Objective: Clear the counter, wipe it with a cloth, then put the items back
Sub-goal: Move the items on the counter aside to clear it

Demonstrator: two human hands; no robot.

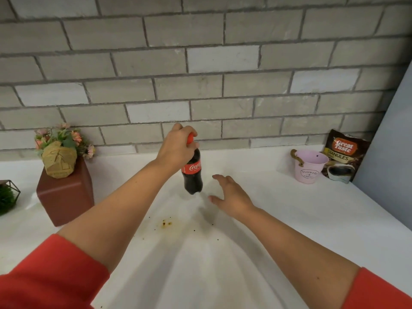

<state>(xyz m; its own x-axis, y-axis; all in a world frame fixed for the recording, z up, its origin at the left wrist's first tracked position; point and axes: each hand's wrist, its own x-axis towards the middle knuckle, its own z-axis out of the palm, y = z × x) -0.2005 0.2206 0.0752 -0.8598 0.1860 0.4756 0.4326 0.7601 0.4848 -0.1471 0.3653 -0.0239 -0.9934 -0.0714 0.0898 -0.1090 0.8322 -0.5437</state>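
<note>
Nearest the camera, two red sleeves (51, 273) frame the white counter (200, 275), both forearms reaching away over it. Between the arms lies a brownish stain (166, 223) with dark crumbs scattered round it. Further in, the right hand (230, 197) hangs over the counter with fingers spread and relaxed, holding nothing, just right of the cola bottle (193, 175). That bottle stands mid-counter, upright with a slight tilt, full of dark drink and wearing a red label. The left hand (176, 148) grasps it from above, fingers curled round the red cap, so the neck is mostly hidden. Whether its base touches the counter cannot be told. At the left sits a maroon box (66, 197) with a wrapped bunch of pink flowers (60, 150) on top. Left of that, a green plant in a wire holder (6, 197) is cut off by the frame edge. Far right, near the wall, a pink bucket (308, 167) with a rope handle shows only its own inner wall. Just behind it a coffee pouch (344, 152) leans against a grey panel (388, 141), its lower part hidden by the bucket. A grey brick wall (200, 63) closes the far side.
</note>
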